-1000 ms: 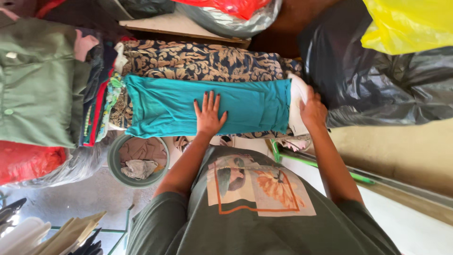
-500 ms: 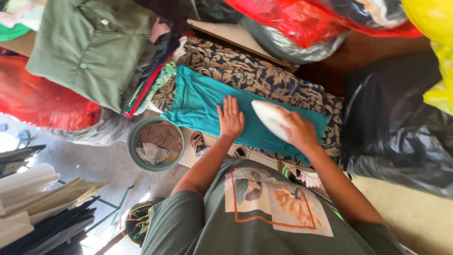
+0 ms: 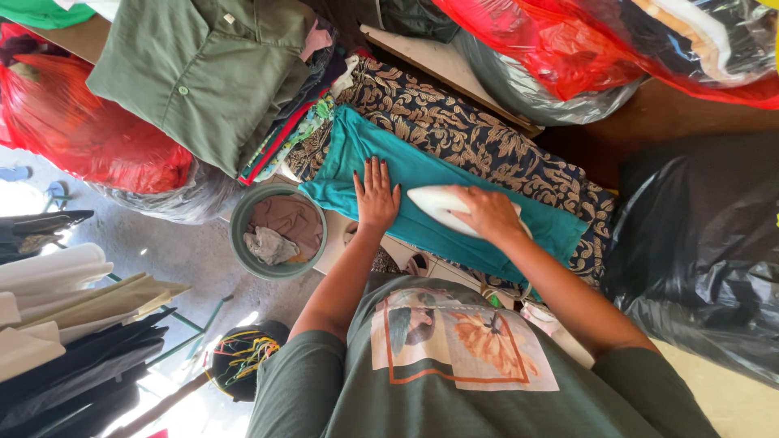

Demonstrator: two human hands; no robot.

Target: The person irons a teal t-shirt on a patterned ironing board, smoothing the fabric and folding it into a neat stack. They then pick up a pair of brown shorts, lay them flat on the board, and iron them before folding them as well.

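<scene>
**Iron on the teal cloth**

The right hand [image 3: 485,212] has its fingers clamped on a white iron [image 3: 438,204] resting on the teal cloth [image 3: 422,191]. The left hand [image 3: 376,197] lies flat just beside the iron's tip, fingers spread, pressing the cloth, whose long axis follows the worktop's near edge.

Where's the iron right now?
In the head view, the white iron sits mid-frame on the teal cloth, under the right hand, just right of the flat left hand.
</scene>
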